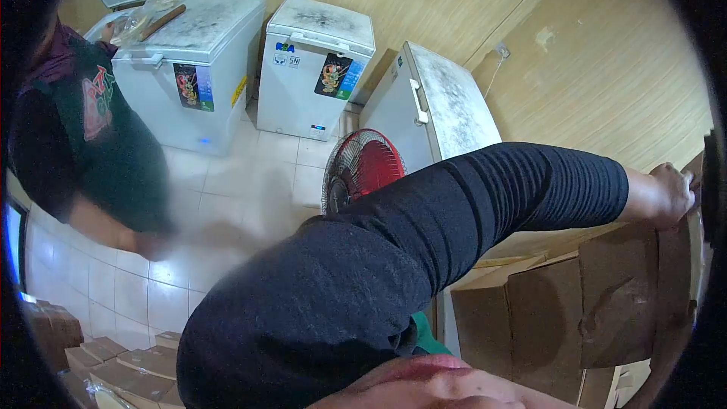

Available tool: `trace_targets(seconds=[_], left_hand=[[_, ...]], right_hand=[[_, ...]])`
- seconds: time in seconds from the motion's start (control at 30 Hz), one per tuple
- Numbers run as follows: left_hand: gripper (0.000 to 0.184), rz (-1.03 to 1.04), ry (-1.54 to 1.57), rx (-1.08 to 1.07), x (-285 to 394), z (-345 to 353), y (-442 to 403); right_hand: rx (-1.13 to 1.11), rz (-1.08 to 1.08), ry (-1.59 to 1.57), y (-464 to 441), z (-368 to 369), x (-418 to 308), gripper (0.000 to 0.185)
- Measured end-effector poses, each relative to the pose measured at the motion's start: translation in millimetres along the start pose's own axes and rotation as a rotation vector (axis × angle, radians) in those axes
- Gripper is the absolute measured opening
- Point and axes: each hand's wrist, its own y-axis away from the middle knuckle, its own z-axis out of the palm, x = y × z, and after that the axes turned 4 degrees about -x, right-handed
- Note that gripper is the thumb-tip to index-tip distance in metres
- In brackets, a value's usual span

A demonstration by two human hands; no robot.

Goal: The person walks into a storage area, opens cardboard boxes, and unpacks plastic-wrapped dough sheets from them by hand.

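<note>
A dark sleeve runs from the lower left to the right side, ending in what looks like my left hand [670,195]. Its fingers are curled at a dark edge above brown cardboard [544,318]; what they hold is too unclear to make out. Blurred bare skin [454,390] lies very near the lens at the bottom. Whether it belongs to my right hand cannot be told, and no fingers show clearly there. A bit of green cloth [428,335] shows under the sleeve.
Three white chest freezers [303,91] line the wall, with a red fan [371,167] before them. At left, another person [98,121] in a green apron has one hand at a plastic bag on a freezer. Cardboard boxes [136,379] are stacked at lower left.
</note>
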Motion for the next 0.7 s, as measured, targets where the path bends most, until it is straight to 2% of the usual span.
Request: trace_targets(seconds=[0.07,0.17,0.3,0.37,0.4,0.47,0.5,0.57,0.6,0.67,0.7], left_hand=[[0.03,-0.05,0.01,-0.084,2.2,-3.1,0.3],[0.025,-0.022,-0.02,-0.172,0.6,-6.6,-3.6],[0.021,-0.079,0.029,-0.064,3.5,-7.2,-1.9],[0.026,-0.099,-0.011,-0.165,2.1,-9.5,-8.8],[0.044,-0.295,0.203,-0.175,3.1,-2.7,-18.6],[0.076,-0.033,0.081,-0.032,0.2,-7.6,-0.3],[0.076,-0.031,0.083,-0.033,0.6,-8.5,5.4],[0.097,-0.146,0.409,-0.014,0.6,-7.0,11.8],[0.104,-0.185,0.519,-0.005,-0.2,-4.1,13.8],[0.118,-0.103,0.612,0.197,-4.9,17.3,16.0],[0.123,-0.074,0.644,0.263,-6.3,26.8,18.3]], right_hand=[[0.008,0.05,-0.034,0.1,-3.3,-12.0,0.063],[-0.045,-0.015,0.01,-2.2,-17.2,-12.5,0.061],[-0.087,-0.022,0.012,5.0,-29.6,-24.5,0.055],[-0.095,0.015,-0.011,14.0,-40.6,-44.4,0.051],[-0.089,0.044,0.089,24.8,-52.5,-73.3,0.049],[-0.082,0.077,0.186,29.6,-54.1,-76.6,0.047],[-0.07,0.023,0.227,24.8,-48.2,-56.4,0.053],[-0.061,-0.032,0.274,6.9,-26.7,7.5,0.059],[-0.011,-0.065,0.126,-6.5,-7.9,57.1,0.06],[0.033,-0.093,-0.017,-21.4,10.0,131.5,0.06],[-0.034,0.077,-0.578,-21.8,2.3,138.9,0.06]])
